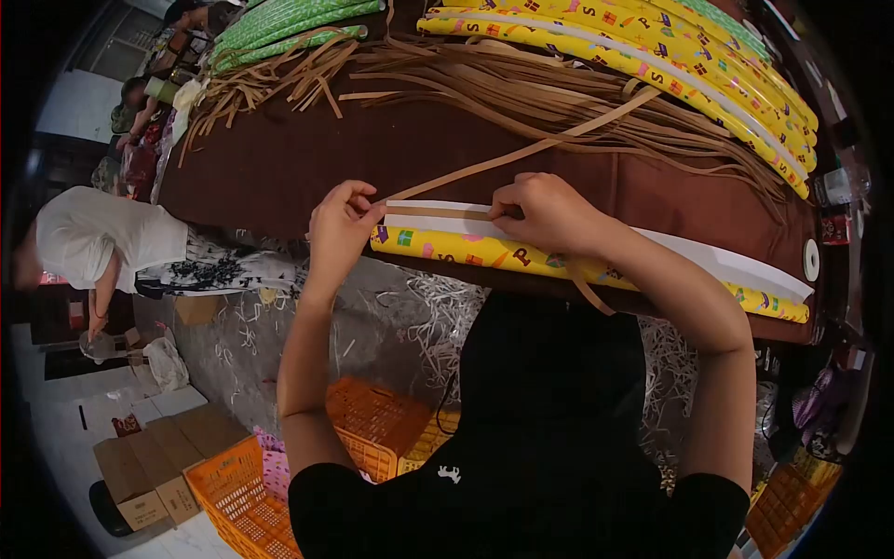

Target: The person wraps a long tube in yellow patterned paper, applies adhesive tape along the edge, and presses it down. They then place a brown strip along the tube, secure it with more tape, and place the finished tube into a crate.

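Observation:
A roll of yellow patterned wrapping paper (475, 250) lies along the near table edge, its white underside (717, 261) folded up along the top. A flat brown strip (438, 211) runs along that white band. My left hand (340, 224) is closed at the roll's left end, thumb and fingers pinching the paper's corner. My right hand (545, 212) has its fingers pinched on the brown strip, and a loose tail (589, 289) hangs below the wrist. Another long brown strip (521, 154) slants from near my left fingers up to the pile. What exactly lies under the fingertips is hidden.
Many loose brown strips (521, 88) lie across the dark brown tablecloth (279, 158). Behind them are yellow rolls (643, 56) and green rolls (289, 23). A white tape roll (811, 260) sits at the right. Orange crates (363, 424), cardboard boxes (154, 461) and a bending person (112, 242) are nearby.

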A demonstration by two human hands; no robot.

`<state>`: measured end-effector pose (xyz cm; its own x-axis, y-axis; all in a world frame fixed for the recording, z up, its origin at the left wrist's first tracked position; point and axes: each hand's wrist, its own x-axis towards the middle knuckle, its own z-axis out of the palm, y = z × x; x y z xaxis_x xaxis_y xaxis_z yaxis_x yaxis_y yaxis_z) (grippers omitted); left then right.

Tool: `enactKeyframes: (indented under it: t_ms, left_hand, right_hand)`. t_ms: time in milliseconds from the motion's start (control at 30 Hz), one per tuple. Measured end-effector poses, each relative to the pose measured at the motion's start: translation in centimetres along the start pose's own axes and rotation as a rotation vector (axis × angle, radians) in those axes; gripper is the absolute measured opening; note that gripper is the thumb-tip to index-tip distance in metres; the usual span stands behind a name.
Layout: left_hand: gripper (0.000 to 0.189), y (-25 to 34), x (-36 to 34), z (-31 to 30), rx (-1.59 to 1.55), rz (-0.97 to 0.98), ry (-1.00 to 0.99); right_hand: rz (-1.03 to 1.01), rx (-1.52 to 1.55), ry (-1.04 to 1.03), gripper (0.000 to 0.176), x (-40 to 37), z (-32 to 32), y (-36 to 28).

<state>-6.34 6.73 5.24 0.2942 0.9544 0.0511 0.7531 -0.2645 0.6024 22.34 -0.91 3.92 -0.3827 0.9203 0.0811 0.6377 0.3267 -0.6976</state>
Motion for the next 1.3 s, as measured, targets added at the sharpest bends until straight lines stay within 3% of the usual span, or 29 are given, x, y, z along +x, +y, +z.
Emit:
enactKeyframes:
  t_ms: [33, 100, 167, 200, 333, 800, 1100, 1300]
  left_hand:
    - [0.017, 0.3, -0.2, 0.0, 0.005, 0.002, 0.002]
    - [0.018, 1.3, -1.1, 0.2, 0.269, 0.211, 0.219]
    - [0.015, 3.8, -2.7, 1.1, 0.189, 0.331, 0.172]
    - [0.013, 3.9, -3.3, 2.4, 0.174, 0.511, 0.167]
    - [0.016, 6.8, -5.2, 6.1, 0.175, 0.669, 0.145]
    - [0.025, 6.9, -5.8, 6.7, 0.392, 0.625, 0.212]
    - [0.03, 1.6, -5.4, 4.2, 0.357, 0.48, 0.223]
    - [0.03, 3.9, -5.9, 5.6, 0.446, 0.501, 0.311]
  right_hand:
    - [-0.005, 0.014, 0.007, 0.012, 0.0, 0.0, 0.0]
    - [-0.012, 0.03, 0.018, 0.011, 0.0, 0.0, 0.0]
    - [-0.003, 0.019, 0.014, 0.012, -0.1, -0.1, -0.1]
    - [-0.011, 0.021, 0.011, 0.012, -0.1, 0.1, 0.1]
    - [-0.041, 0.007, 0.055, 0.013, -0.1, 0.2, 0.0]
    - [-0.009, 0.068, 0.034, 0.015, -0.2, 0.1, -0.1]
    - [-0.002, 0.08, 0.025, 0.012, -0.1, 0.1, 0.2]
    - [0.005, 0.057, 0.021, 0.013, -0.2, 0.2, 0.2]
